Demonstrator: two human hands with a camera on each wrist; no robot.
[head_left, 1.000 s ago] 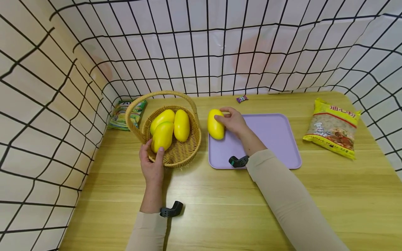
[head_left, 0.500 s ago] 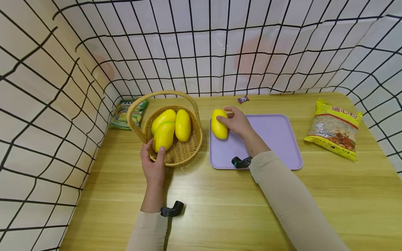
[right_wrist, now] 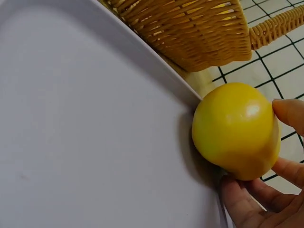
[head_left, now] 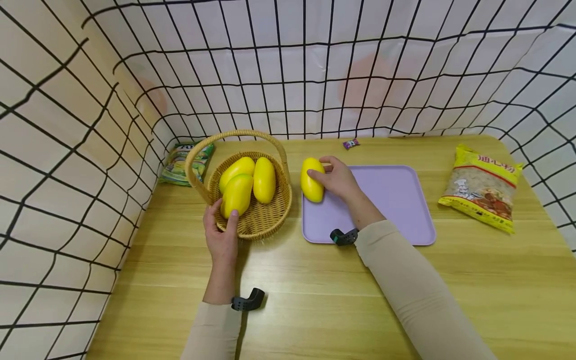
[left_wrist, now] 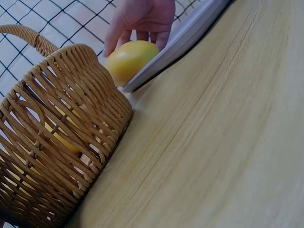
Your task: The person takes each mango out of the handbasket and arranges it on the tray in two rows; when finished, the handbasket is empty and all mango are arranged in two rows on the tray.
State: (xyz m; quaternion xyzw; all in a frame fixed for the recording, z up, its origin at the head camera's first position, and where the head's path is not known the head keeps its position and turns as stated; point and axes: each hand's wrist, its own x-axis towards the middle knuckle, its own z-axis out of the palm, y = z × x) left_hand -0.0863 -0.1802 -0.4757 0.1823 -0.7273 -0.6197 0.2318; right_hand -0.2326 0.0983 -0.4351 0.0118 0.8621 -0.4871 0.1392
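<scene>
In the head view, my left hand reaches over the near-left rim of a wicker basket, thumb and fingers at either side of a yellow mango. Two other mangoes lie behind it: one at the back left, one to the right. My right hand holds a single mango at the far-left corner of a lilac tray. In the right wrist view, thumb and fingers pinch that mango over the tray's edge. The left wrist view mostly hides the left hand behind the basket.
A green packet lies behind the basket at the left. Beyond the tray is a small purple-wrapped sweet. A yellow-and-clear food bag lies at the right. Black-gridded white sheeting borders the wooden table.
The mango in my right hand has shifted slightly right over the tray, then back a little and more upright. My left hand and the basket hold still; the whole view drifts slightly.
</scene>
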